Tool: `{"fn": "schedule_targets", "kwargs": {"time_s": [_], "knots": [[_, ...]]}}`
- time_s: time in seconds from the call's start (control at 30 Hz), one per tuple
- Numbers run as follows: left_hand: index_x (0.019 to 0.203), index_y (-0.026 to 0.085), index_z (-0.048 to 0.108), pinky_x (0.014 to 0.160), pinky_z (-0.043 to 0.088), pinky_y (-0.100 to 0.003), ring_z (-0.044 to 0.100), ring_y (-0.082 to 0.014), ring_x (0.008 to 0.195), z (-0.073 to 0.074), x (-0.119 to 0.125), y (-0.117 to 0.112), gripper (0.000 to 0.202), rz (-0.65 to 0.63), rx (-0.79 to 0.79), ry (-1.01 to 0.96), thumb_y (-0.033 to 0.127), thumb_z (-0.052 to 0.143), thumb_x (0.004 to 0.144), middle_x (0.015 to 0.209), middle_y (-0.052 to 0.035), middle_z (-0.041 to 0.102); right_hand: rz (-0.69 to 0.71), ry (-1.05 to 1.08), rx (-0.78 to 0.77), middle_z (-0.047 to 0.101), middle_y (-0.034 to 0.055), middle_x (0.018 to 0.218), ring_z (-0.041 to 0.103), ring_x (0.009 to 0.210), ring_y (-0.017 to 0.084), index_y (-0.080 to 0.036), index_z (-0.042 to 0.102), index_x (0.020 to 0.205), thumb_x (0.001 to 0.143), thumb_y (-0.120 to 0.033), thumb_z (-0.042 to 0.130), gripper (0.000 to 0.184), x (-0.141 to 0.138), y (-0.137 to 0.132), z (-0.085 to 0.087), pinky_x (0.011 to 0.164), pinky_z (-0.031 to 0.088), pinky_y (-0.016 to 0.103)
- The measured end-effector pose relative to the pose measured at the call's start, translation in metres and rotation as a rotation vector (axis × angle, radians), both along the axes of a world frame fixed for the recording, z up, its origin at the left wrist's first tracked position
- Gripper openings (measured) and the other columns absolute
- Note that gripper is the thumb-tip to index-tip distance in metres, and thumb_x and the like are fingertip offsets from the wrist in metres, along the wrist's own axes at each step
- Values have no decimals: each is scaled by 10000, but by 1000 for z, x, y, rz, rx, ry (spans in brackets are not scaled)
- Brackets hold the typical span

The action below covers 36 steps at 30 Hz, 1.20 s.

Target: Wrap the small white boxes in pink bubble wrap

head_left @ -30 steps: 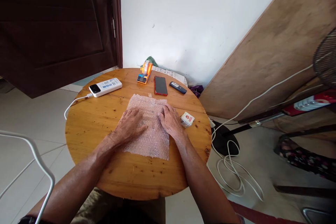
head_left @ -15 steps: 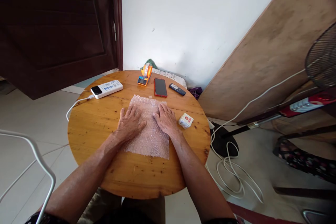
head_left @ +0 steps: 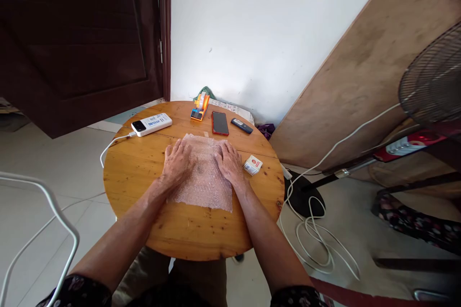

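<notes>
A sheet of bubble wrap point(head_left: 207, 184) lies flat on the round wooden table point(head_left: 133, 172). My left hand point(head_left: 178, 162) rests palm down on its left side, fingers stretched out. On the right side, my right hand point(head_left: 230, 163) also lies flat with its fingers apart. Just right of that hand sits a small white box point(head_left: 252, 165) with red print. Beyond the sheet's far edge is a smartphone point(head_left: 220, 123) in a red case. A small piece of tape point(head_left: 206, 134) shows at that far edge.
An orange tape dispenser point(head_left: 200, 106) and a dark handset point(head_left: 241, 125) stand toward the table's back. At the left is a white power bank point(head_left: 151, 124) with a cable. A fan point(head_left: 432, 76), coiled white cord point(head_left: 317, 235) and leaning board point(head_left: 360, 57) are to the right.
The view has shifted slightly. My left hand has drawn in its thumb and sits a little nearer the sheet's left edge. Both hands stay flat on the bubble wrap.
</notes>
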<state>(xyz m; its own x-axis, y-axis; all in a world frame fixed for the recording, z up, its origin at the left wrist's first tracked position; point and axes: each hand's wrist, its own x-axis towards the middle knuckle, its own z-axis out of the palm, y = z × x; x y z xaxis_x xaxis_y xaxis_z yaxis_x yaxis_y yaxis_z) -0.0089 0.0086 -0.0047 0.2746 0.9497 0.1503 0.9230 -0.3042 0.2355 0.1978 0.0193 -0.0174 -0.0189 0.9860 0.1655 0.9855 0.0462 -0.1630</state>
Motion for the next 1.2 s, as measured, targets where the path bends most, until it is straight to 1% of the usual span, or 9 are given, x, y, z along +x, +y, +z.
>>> {"fn": "schedule_targets", "kwargs": {"time_s": [0.07, 0.17, 0.3, 0.43, 0.77, 1.0, 1.1, 1.17, 1.2], "knots": [[1440, 182, 478, 1211, 221, -549, 217, -299, 1524, -2, 3, 3, 499, -62, 20, 11, 383, 396, 990, 1622, -130, 314, 24, -13, 15, 395, 120, 1579, 318, 1465, 277, -139, 405, 1495, 1019, -369, 383, 528, 0, 0, 0, 1153, 293, 440], [1433, 170, 483, 1202, 196, -605, 225, -306, 1521, -8, 7, 6, 516, -110, -11, 32, 421, 379, 994, 1610, -148, 335, 22, -35, -7, 434, 107, 1558, 311, 1466, 274, -154, 441, 1473, 1023, -398, 376, 515, -1, 0, 0, 1152, 290, 447], [1432, 163, 482, 1170, 177, -686, 268, -324, 1502, -14, 8, 6, 549, -55, -55, 33, 464, 358, 990, 1599, -163, 351, -32, -45, -43, 412, 103, 1573, 314, 1465, 281, -146, 435, 1477, 1024, -408, 366, 528, -3, 1, 0, 1156, 290, 452], [1446, 152, 473, 1159, 157, -716, 262, -352, 1498, -12, 9, 5, 587, -3, -67, 28, 487, 352, 979, 1599, -161, 351, -46, -43, -34, 411, 114, 1571, 332, 1454, 279, -130, 416, 1486, 1019, -393, 367, 538, -3, 0, 1, 1156, 295, 440], [1431, 145, 490, 1155, 172, -709, 290, -366, 1480, -14, 6, 1, 585, 5, -33, 41, 490, 360, 976, 1583, -179, 374, -58, 12, 5, 442, 132, 1547, 348, 1437, 288, -109, 463, 1444, 1001, -371, 398, 518, -2, -1, -2, 1153, 301, 444], [1397, 132, 514, 1143, 214, -692, 319, -399, 1456, -15, -5, 5, 609, -52, 13, 11, 505, 508, 916, 1555, -222, 396, -56, 10, 17, 463, 148, 1526, 360, 1422, 284, -114, 483, 1420, 1002, -327, 404, 476, -3, -3, -2, 1139, 316, 448], [1390, 144, 533, 1181, 237, -597, 310, -366, 1469, -11, -2, 0, 601, -142, 82, -48, 502, 540, 907, 1567, -209, 380, -50, 18, 26, 475, 157, 1513, 370, 1412, 289, -113, 497, 1406, 1007, -304, 391, 456, -4, -6, -1, 1132, 325, 452], [1388, 164, 547, 1201, 232, -545, 291, -340, 1484, -8, 4, -7, 599, -284, 89, -67, 536, 514, 921, 1575, -182, 379, -52, 21, 28, 478, 162, 1507, 380, 1402, 294, -108, 506, 1396, 1007, -303, 394, 449, -4, -7, 0, 1126, 333, 451], [1396, 182, 544, 1208, 212, -550, 272, -341, 1492, -7, 7, -12, 618, -363, 70, -64, 570, 509, 916, 1581, -169, 376, -58, 20, 28, 477, 164, 1507, 382, 1399, 296, -107, 508, 1394, 1005, -302, 401, 448, -4, -7, 0, 1123, 337, 453]]}}
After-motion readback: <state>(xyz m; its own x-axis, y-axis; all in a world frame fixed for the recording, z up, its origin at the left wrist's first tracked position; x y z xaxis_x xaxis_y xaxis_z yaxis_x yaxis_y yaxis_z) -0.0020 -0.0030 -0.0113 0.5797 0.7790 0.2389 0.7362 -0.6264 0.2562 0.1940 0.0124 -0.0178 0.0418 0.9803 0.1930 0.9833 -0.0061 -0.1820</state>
